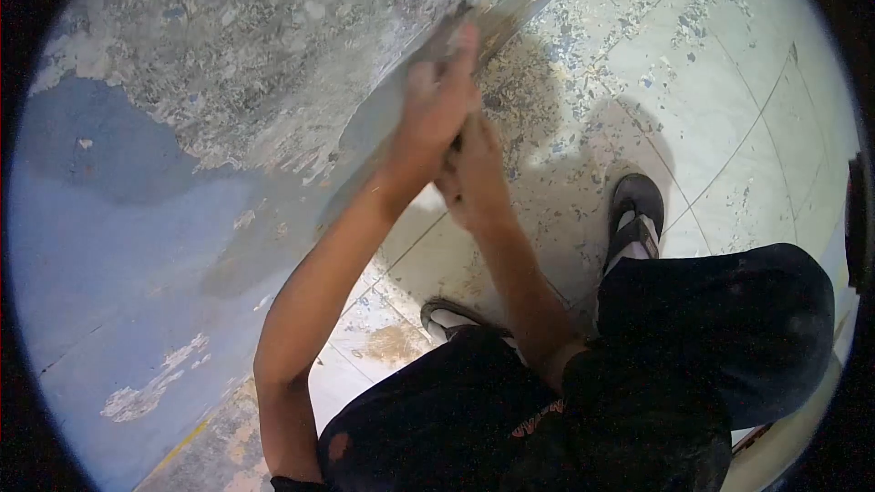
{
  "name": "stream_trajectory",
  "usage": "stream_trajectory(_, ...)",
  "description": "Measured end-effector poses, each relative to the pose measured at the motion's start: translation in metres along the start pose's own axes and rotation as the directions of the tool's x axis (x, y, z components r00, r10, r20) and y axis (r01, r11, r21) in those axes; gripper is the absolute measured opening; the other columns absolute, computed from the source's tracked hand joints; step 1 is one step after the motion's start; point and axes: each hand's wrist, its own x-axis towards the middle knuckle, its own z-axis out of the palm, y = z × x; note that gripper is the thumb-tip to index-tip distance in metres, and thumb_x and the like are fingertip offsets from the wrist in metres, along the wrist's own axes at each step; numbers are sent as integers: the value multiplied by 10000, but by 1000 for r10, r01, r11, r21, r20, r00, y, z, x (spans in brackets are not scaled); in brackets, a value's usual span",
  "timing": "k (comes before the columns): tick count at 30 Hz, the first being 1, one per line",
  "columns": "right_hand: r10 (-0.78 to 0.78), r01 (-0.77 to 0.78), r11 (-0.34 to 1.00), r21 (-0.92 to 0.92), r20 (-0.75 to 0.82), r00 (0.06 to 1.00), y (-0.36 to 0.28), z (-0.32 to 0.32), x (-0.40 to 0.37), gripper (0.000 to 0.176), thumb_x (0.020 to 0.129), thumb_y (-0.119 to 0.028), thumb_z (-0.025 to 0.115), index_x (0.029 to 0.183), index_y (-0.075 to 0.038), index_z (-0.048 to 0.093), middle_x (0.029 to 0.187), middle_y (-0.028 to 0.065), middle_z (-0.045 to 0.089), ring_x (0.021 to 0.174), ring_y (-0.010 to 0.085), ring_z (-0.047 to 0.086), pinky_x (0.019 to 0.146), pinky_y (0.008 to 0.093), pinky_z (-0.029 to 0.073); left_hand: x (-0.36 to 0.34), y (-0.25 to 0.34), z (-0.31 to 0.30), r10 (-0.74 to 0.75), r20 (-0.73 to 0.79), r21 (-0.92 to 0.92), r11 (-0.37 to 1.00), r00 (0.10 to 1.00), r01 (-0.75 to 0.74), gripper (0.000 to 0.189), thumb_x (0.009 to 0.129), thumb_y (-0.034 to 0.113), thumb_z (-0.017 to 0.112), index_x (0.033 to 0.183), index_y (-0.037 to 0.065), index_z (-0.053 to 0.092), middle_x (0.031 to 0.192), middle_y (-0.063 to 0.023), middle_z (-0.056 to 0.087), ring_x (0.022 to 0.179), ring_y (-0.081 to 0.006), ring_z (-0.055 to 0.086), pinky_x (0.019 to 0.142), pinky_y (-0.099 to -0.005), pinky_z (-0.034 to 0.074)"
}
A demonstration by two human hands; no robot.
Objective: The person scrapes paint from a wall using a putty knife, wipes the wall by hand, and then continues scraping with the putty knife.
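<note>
My left hand (441,120) and my right hand (479,173) are close together, one behind the other, both closed on a scraper (453,35). Motion smears the scraper, and my fingers hide most of it; a dark bit of handle shows between the hands. Its far end is right at the lower edge of the wall (264,64), where bare grey plaster shows. Blue paint (118,210) still covers the wall on the left, with a ragged border against the plaster. My left hand is the farther forward, its index finger stretched along the tool.
Paint flakes (583,46) lie scattered over the pale tiled floor (729,155), thickest along the wall. My feet in dark sandals (635,214) stand on the tiles, with my bent knees in dark trousers (720,328) close below my arms. A dark object (857,223) stands at the right edge.
</note>
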Motion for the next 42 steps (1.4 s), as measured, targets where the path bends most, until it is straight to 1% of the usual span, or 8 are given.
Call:
stream_trajectory(10,-306,312,806,-504,97,947,52,8,-30,322,967,-256,347,1063,12,498,662,41,517,509,95,483,441,260,364,-54,-28,-31,-220,-69,-166,964,973,206,560,875,587,389,834,37,483,540,36,360,471,-68,348,473,-217,330)
stream_trajectory(13,-174,245,826,-507,183,967,61,17,-49,320,945,-177,350,1084,77,488,861,281,574,838,326,602,731,365,444,-77,-25,-42,-206,-120,-283,945,971,165,524,878,579,393,783,66,449,532,31,339,467,-71,347,464,-215,316)
stream_trajectory(24,-12,74,903,-423,148,989,18,19,-40,441,960,-311,341,1048,93,495,898,210,587,848,248,578,756,351,433,-54,2,-28,-245,-94,-282,936,965,210,599,871,584,408,671,28,502,499,6,370,461,-94,386,483,-245,360)
stream_trajectory(28,-146,173,778,-604,94,985,22,21,-28,430,956,-307,350,1042,91,488,896,218,560,846,255,557,756,372,430,-38,-4,-34,-295,-78,-207,939,952,274,632,842,555,488,1189,27,460,956,-120,562,800,-149,531,685,-285,439)
stream_trajectory(31,-387,367,434,-823,197,901,-1,6,9,235,893,-116,431,1044,63,449,880,194,519,792,287,535,715,414,458,6,-24,-23,415,188,-57,910,890,-412,722,848,530,483,1359,50,306,1252,-157,455,1050,-190,489,846,-348,411)
stream_trajectory(34,-292,289,947,-140,-1,957,-37,-10,24,178,935,-225,422,946,-66,502,607,-30,472,403,39,363,330,194,278,23,54,11,-195,333,202,970,922,133,629,893,463,441,1341,43,304,1290,-176,414,1005,-213,514,841,-386,414)
stream_trajectory(40,-152,101,964,-247,-197,969,-11,-1,0,313,946,-317,390,1050,-43,501,666,-21,529,441,22,412,342,186,305,10,-36,19,112,80,-52,993,990,-108,496,940,426,353,1067,-24,519,803,-100,559,743,-191,520,708,-326,424)
stream_trajectory(42,-348,309,813,-493,14,937,41,-18,-2,382,956,-291,340,989,46,517,668,63,587,511,172,516,511,325,419,-19,-46,-6,349,-1,323,887,937,-330,519,921,494,364,868,4,526,662,-32,486,619,-140,479,597,-266,403)
